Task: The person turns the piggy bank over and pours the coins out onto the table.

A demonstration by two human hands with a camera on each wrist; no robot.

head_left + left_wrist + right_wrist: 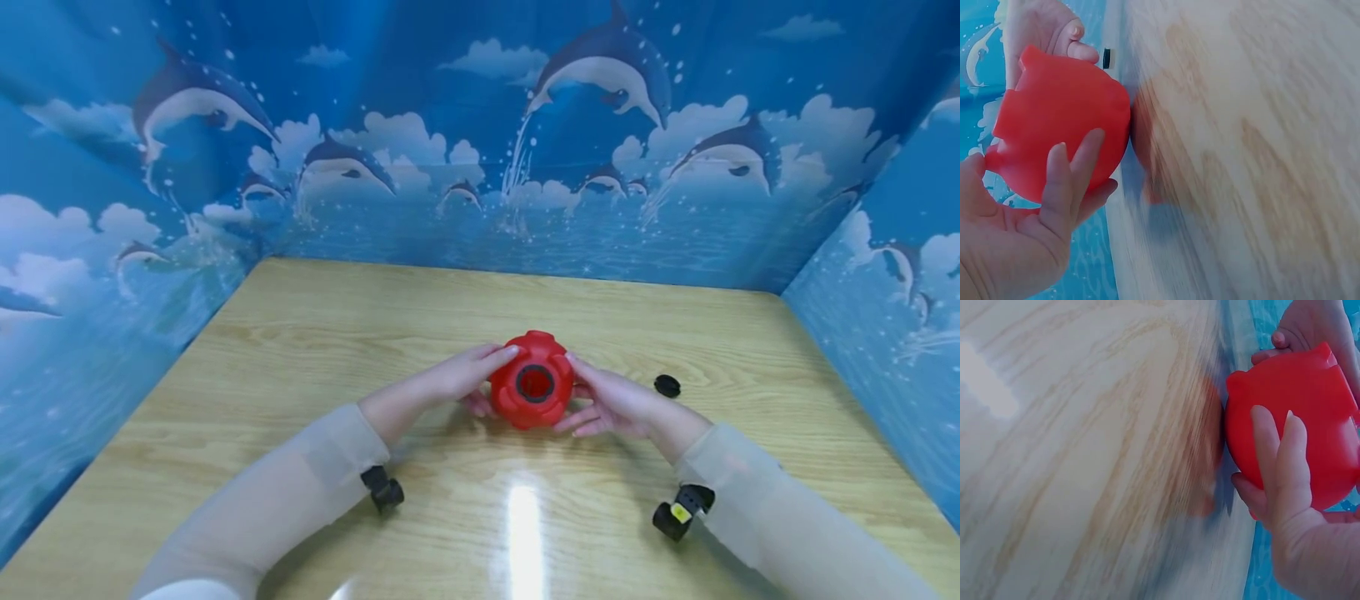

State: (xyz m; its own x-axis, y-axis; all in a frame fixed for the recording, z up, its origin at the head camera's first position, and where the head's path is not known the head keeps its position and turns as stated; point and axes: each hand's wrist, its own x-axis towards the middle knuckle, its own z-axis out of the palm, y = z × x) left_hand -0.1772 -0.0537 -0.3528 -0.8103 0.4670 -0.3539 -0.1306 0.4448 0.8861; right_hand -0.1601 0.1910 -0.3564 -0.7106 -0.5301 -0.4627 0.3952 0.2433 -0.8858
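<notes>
A red piggy bank (pixel 550 406) of rounded, shiny plastic sits on the table, with stubby knobs round its upper side. Its round opening with a dark ring faces up. On the left side my left hand (pixel 472 372) grips it, thumb over the top edge and fingers spread along the side, as the left wrist view shows. My right hand (pixel 611 404) holds the opposite side the same way; in the right wrist view two fingers (pixel 1293 450) lie against the red wall. A black oval cap (pixel 667 385) lies just beyond the right hand.
The wooden table (pixel 337 317) is light and glossy, with a bright reflection near the front. Blue curtains with dolphins (pixel 450 217) enclose its back and sides. Black wrist cameras (pixel 384 490) hang below both sleeves.
</notes>
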